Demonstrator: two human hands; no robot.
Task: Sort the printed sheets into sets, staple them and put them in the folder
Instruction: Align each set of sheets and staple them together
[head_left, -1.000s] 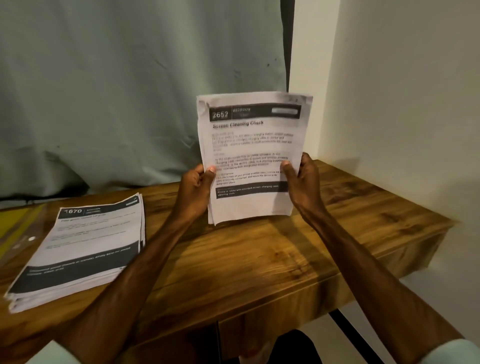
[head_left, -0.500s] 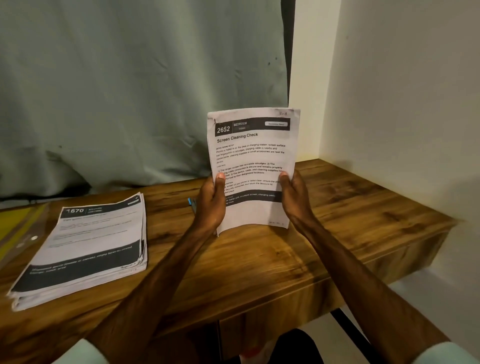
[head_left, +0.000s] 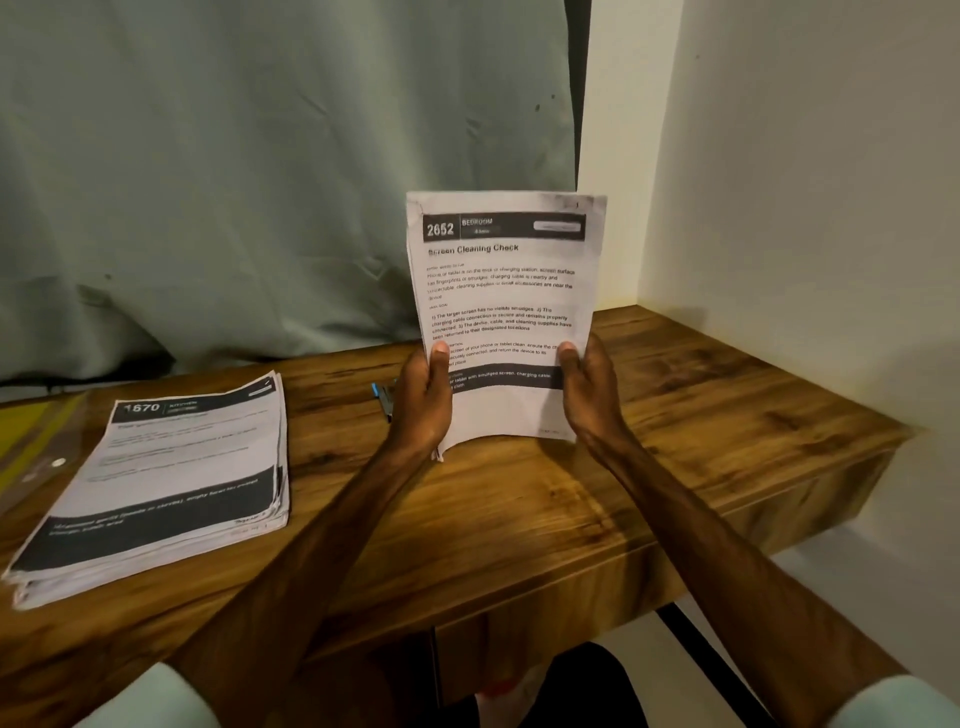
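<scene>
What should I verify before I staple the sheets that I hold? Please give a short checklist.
1. Grip: the left hand and the right hand pinch the held sheets at their lower sides: ok.
2. Edges squared: the bottom edge bows: not ok.
3. Stapler near: a small blue item lies behind the left hand, mostly hidden: cannot tell.
4. A free hand: both hold paper: not ok.
5. Folder ready: it lies at the left end of the desk, beside the pile: ok.

We see the left hand (head_left: 423, 397) and right hand (head_left: 589, 395) gripping an upright set of sheets (head_left: 506, 312) above the bench (head_left: 519, 519), right of the paper stack (head_left: 161, 478).
</scene>
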